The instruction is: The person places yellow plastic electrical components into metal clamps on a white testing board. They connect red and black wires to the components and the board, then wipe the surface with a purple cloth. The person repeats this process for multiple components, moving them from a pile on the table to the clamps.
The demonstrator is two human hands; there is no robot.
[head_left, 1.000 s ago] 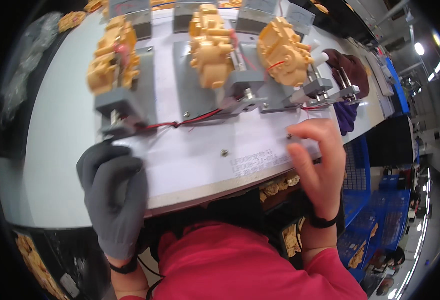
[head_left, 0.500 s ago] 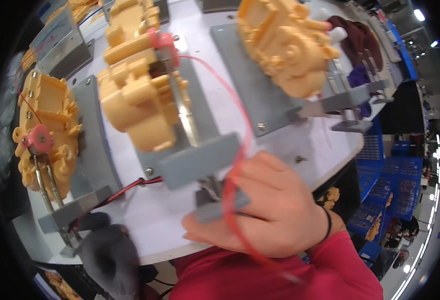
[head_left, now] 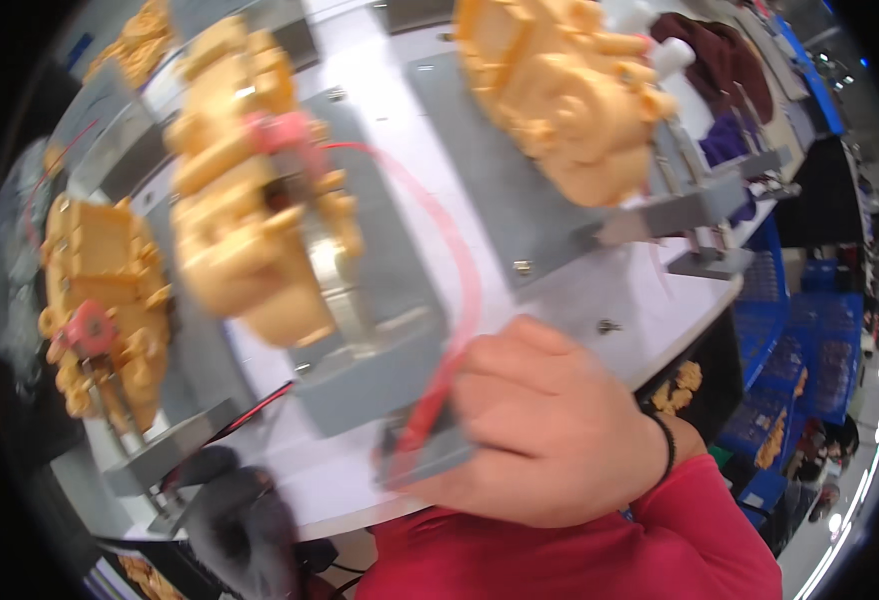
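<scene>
My right hand [head_left: 560, 430], bare with a dark band at the wrist, is closed round the small grey end plate [head_left: 440, 458] of the middle fixture. Its fingertips are partly hidden. Beyond it, the fixture's grey bar [head_left: 370, 388] stands in front of a yellow plastic housing [head_left: 240, 220], with a pink round piece [head_left: 285, 130] pressed against its side. From that piece a blurred red wire [head_left: 460, 270] loops down past my fingers to the end plate. My left hand cannot be made out.
Similar fixtures stand on either side, holding a left yellow housing [head_left: 105, 245] and a right yellow housing [head_left: 570, 110]. A small screw [head_left: 610, 326] lies on the white table. At the near left edge is a blurred dark grey object [head_left: 245, 525]. Blue crates [head_left: 810, 350] stand beyond the table.
The view has tilted. The middle fixture has shifted left and nearer, its end plate still in my right hand. The red wire's lower end has swung off the hand's back toward the plate.
</scene>
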